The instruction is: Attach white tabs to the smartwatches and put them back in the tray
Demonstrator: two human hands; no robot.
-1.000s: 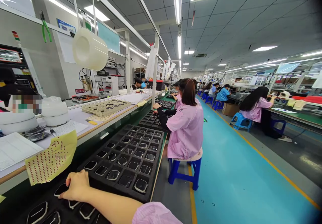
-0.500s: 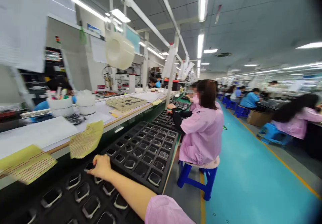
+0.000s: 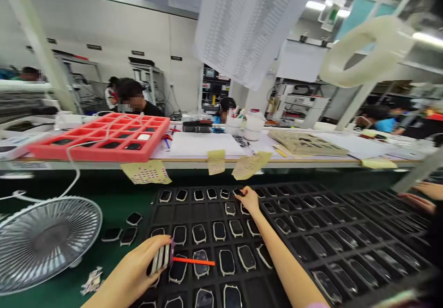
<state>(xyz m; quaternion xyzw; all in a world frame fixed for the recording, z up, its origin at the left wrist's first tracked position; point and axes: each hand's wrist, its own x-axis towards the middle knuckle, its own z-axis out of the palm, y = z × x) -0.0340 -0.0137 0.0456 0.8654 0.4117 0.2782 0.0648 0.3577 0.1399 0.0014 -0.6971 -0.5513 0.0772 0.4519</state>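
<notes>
Left hand point(image 3: 134, 264): wrapped round a stack of slim pieces point(image 3: 161, 258), orange stick point(image 3: 194, 262) jutting out.
Right hand point(image 3: 250, 199): fingers narrow at back-row watch point(image 3: 237, 192); can't tell if gripped.
Tray point(image 3: 180, 215): mostly filled, several second-row pockets bare.
Room: green desk point(image 3: 116, 206) between fan point(image 3: 51, 239) and tray, three watches loose.

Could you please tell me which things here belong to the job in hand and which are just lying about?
Seemingly in use:
black tray
watch-like pieces in it, one at the right hand
stack of pieces in the left hand
orange stick beside it

Apparently just lying about:
fan
crumpled scraps
yellow notes
</notes>
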